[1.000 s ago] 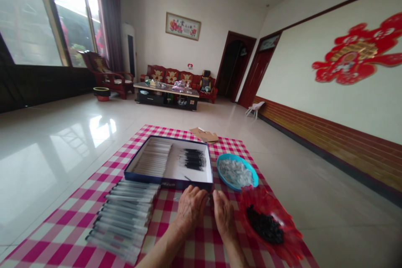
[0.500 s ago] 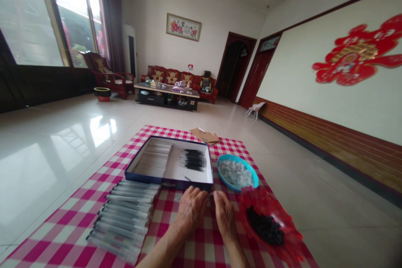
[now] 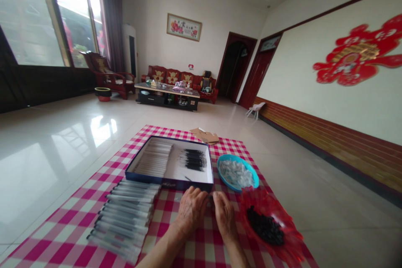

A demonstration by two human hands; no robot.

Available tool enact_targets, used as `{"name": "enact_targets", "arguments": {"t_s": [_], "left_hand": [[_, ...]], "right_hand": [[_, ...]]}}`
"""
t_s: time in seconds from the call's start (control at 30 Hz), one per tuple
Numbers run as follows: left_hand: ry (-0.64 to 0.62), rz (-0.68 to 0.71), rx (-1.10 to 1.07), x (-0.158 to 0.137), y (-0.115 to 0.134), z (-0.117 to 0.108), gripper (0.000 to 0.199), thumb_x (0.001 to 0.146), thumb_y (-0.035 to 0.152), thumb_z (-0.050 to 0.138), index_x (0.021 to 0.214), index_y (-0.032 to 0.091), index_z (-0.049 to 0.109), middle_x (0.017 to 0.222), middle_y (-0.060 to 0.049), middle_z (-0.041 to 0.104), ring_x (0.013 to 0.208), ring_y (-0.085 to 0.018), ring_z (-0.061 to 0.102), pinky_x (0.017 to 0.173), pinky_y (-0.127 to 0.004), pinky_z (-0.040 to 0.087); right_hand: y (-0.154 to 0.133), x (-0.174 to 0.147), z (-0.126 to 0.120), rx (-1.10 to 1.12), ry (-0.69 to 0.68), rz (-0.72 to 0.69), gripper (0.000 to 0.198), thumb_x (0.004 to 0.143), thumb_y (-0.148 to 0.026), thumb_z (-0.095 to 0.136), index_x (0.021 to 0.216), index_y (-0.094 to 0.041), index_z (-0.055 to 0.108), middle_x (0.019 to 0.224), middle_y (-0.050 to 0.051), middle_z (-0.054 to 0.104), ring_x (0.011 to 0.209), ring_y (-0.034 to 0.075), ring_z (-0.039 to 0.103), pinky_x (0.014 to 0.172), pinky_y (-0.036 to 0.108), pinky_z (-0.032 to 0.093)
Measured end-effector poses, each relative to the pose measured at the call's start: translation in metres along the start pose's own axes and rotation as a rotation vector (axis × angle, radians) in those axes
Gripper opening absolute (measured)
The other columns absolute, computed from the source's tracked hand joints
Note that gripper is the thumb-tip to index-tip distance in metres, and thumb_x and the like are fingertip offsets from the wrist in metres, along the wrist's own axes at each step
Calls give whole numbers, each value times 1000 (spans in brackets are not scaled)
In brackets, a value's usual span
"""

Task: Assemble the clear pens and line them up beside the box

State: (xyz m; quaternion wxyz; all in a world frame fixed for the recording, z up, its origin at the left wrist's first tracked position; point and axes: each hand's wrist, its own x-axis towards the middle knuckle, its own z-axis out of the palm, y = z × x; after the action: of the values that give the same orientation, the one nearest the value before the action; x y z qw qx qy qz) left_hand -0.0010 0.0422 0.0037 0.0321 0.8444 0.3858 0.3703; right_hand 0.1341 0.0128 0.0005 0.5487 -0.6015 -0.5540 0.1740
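Note:
My left hand (image 3: 192,207) is closed, knuckles up, just in front of the shallow box (image 3: 188,184). Beside it my right hand (image 3: 223,212) is closed too, thumb and fingers pinched together. Between them shows a small dark bit of a pen (image 3: 211,196), mostly hidden by the fingers; a faint clear end pokes out left of my left hand. Inside the box lie white tubes (image 3: 153,158) on the left and thin black pen parts (image 3: 194,160) on the right. A row of clear pens with dark ends (image 3: 125,213) lies left of my hands.
A blue bowl (image 3: 256,182) of small clear pieces stands right of the box. Nearer, a red scalloped bowl (image 3: 292,240) holds small black pieces. Brown cardboard (image 3: 205,135) lies at the far edge of the checkered tablecloth (image 3: 72,213). A low table (image 3: 166,88) stands farther off.

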Motion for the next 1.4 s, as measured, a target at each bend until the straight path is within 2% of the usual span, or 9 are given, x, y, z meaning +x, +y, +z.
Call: {"name": "enact_targets", "arguments": {"t_s": [0.3, 0.53, 0.7, 0.8, 0.9, 1.0, 1.1, 1.2, 1.4], "left_hand": [[-20, 15, 13, 0, 1, 0, 19, 88, 14, 46, 74, 21, 57, 71, -4, 57, 69, -20, 48, 66, -32, 37], [-38, 30, -31, 3, 5, -7, 21, 88, 14, 45, 79, 21, 62, 71, -4, 58, 69, -20, 49, 68, -32, 39], [198, 59, -161, 5, 11, -13, 19, 90, 17, 46, 100, 19, 62, 95, -9, 63, 87, -21, 55, 78, -34, 42], [241, 60, -218, 1, 11, -9, 21, 92, 21, 45, 79, 18, 62, 75, -6, 61, 73, -18, 56, 71, -31, 43], [189, -70, -384, -3, 9, -1, 29, 92, 29, 45, 73, 19, 64, 63, -3, 60, 62, -15, 56, 62, -26, 42], [182, -361, -707, 0, 3, 4, 29, 89, 41, 51, 89, 18, 68, 68, -2, 66, 61, -15, 59, 57, -23, 43], [219, -597, -1016, 7, -1, 5, 42, 81, 53, 58, 88, 13, 68, 57, -2, 63, 51, -14, 55, 50, -23, 41], [213, -651, -1205, 12, -1, 3, 44, 75, 55, 64, 79, 12, 67, 56, -3, 64, 50, -14, 56, 50, -23, 43], [175, -697, -1459, 10, 0, 3, 40, 75, 50, 68, 90, 13, 67, 86, -9, 71, 73, -18, 66, 64, -27, 51]], "right_hand": [[-2, -1, -1, -8, -14, -11, 36, 86, -48, 49, 75, -18, 65, 77, 7, 68, 73, 21, 61, 68, 28, 47], [-1, 1, 1, -18, 4, -19, 45, 84, -56, 47, 67, -18, 63, 68, 7, 68, 65, 20, 60, 64, 28, 46], [-1, 1, -4, 26, 61, 93, 48, 84, -61, 43, 65, -20, 60, 59, 3, 64, 57, 20, 58, 56, 29, 46], [0, 2, -8, 83, 103, 172, 52, 85, -63, 39, 59, -21, 57, 52, 2, 62, 51, 19, 57, 53, 30, 46], [2, 2, -9, 113, 130, 169, 53, 84, -63, 39, 59, -21, 59, 55, 3, 64, 52, 20, 59, 54, 30, 47], [4, 0, -8, 114, 116, 140, 49, 83, -61, 44, 67, -20, 64, 61, 4, 67, 60, 21, 62, 57, 29, 49], [4, 0, -6, 112, 69, 105, 46, 83, -59, 46, 75, -19, 67, 69, 6, 70, 65, 21, 63, 59, 28, 49], [2, -1, -5, 111, 24, 99, 47, 84, -59, 45, 73, -19, 67, 67, 6, 68, 63, 21, 62, 58, 28, 48], [-6, -2, -6, 95, 13, 96, 52, 83, -62, 44, 64, -19, 64, 54, 3, 61, 55, 20, 57, 52, 28, 45]]}}
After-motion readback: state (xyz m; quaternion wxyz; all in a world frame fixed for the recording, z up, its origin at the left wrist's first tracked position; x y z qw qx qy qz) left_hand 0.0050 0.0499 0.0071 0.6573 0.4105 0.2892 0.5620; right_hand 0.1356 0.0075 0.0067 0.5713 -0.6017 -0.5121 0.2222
